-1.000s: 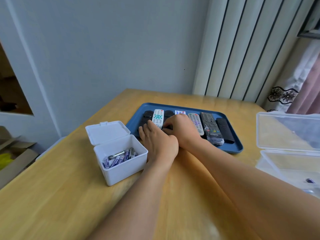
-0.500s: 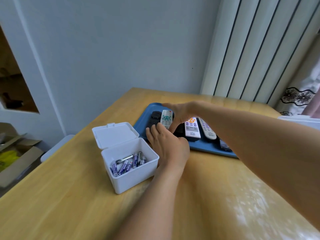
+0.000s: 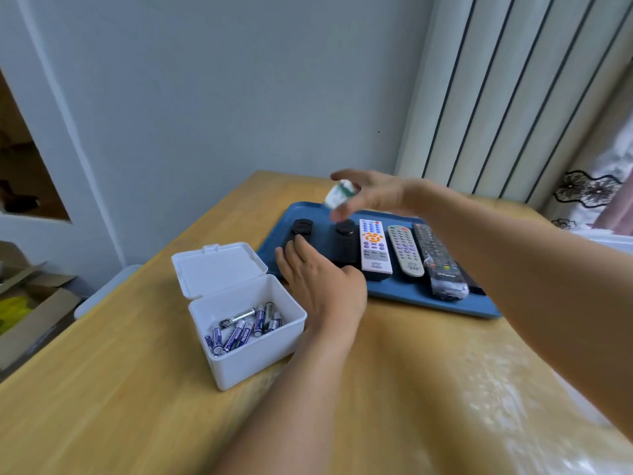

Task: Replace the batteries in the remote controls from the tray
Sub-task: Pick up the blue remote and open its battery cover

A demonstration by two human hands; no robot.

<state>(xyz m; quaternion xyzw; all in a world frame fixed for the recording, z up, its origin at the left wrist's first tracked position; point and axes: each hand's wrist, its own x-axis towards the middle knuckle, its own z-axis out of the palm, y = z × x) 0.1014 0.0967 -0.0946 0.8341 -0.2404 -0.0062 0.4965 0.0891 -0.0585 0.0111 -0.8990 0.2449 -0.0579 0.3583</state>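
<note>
A blue tray point(image 3: 428, 303) on the wooden table holds several remote controls side by side: two black ones point(image 3: 344, 241), a white one with orange buttons point(image 3: 373, 248), a grey one point(image 3: 406, 250) and a dark wrapped one point(image 3: 440, 265). My right hand point(image 3: 373, 193) is raised above the tray's far left corner, shut on a white remote with green buttons point(image 3: 339, 193), which is blurred. My left hand point(image 3: 322, 286) lies flat, fingers apart, on the near end of the leftmost black remote point(image 3: 300, 229). An open white box point(image 3: 246, 337) left of the tray holds several batteries point(image 3: 245, 329).
The box's hinged lid point(image 3: 219, 269) stands open toward the wall. A cardboard box point(image 3: 30, 310) sits on the floor at left. A white ribbed panel point(image 3: 513, 97) and a curtain point(image 3: 603, 200) stand behind the table at right.
My right hand has lifted the white remote with green buttons out of the tray and up above its far left corner. My left hand has stayed on the tray's near left end.
</note>
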